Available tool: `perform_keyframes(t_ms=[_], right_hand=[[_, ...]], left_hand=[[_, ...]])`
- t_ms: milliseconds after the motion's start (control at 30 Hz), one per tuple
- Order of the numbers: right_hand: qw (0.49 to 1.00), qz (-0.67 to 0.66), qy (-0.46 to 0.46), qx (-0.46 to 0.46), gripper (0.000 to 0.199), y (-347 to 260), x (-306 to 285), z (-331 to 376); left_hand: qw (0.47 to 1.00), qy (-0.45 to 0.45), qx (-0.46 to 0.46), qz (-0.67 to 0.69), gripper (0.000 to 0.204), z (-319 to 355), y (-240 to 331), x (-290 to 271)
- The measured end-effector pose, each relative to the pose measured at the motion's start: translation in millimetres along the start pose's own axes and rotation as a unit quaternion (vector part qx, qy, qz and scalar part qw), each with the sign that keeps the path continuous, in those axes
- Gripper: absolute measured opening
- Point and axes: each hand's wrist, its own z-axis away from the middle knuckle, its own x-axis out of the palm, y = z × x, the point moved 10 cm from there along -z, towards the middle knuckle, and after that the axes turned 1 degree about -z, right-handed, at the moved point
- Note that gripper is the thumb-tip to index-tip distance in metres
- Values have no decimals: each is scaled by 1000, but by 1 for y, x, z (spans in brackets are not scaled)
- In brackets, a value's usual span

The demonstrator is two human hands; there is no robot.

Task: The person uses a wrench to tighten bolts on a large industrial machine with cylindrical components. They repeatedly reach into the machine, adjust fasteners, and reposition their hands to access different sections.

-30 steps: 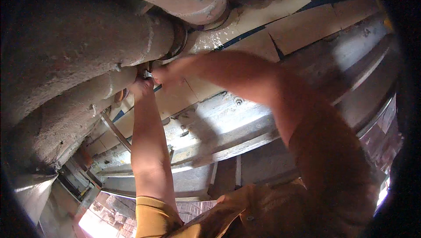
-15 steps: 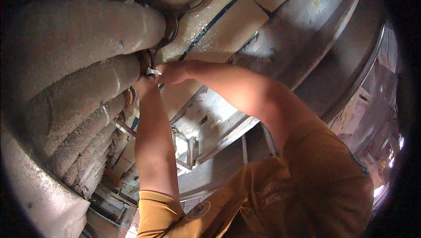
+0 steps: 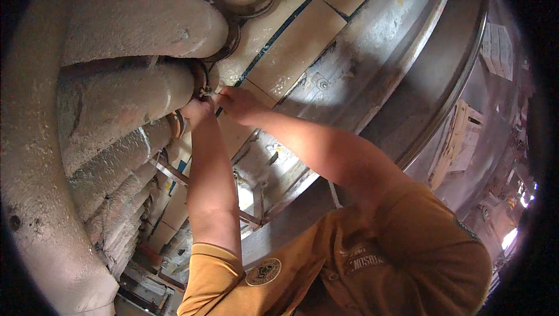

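Both my arms reach up to the end of a thick grey pipe, where it meets a pale panelled surface. My left hand is closed beside the dark collar at that pipe's end. Just to its right, my right hand is pinched, its fingertips close to the left hand. A small light-coloured piece shows at the collar right above my left fingers; its kind is too small to tell. What lies inside the fingers of either hand is hidden.
More thick pipes run above and below on the left, with a rusty ring under my left hand. A large curved metal rim sweeps along the right. Beyond it lies a wooden crate. A thin metal bar crosses below.
My view has shifted. The right hand has moved slightly away from the left and its forearm sits lower. The shiny pale piece between the hands now shows less.
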Motion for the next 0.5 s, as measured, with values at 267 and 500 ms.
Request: perform_keyframes(t_ms=[267, 500], right_hand=[[996, 73, 45, -25, 30, 7, 30, -10], [981, -133, 112, 82, 36, 2, 29, -4]], left_hand=[[982, -100, -54, -153, 49, 0, 7, -3], [748, -194, 165, -613, 45, 51, 48, 45]])
